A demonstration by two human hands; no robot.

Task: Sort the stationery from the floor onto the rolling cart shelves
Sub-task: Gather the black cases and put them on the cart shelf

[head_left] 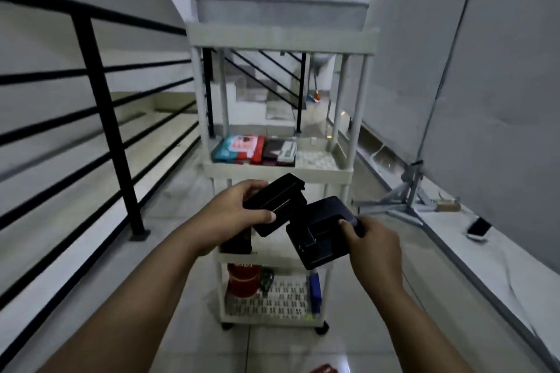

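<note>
A white rolling cart (277, 172) with several shelves stands straight ahead. My left hand (233, 215) grips a black hole punch (277, 204), and my right hand (374, 244) grips a second black hole punch (321, 233); both are held in front of the cart's lower middle shelf. An upper shelf holds a red and blue packet (239, 148) and a dark box (278, 151). A red tape roll (244, 280), scissors (266, 278) and a blue item (315, 288) lie on the bottom shelf. A dark object (236, 241) sits on the shelf behind my left wrist.
A black stair railing (103, 118) runs along the left. A grey wall panel and a metal stand (406, 197) are on the right, with a phone (478, 228) on a white ledge. A red item (324, 369) lies on the tiled floor at the bottom edge.
</note>
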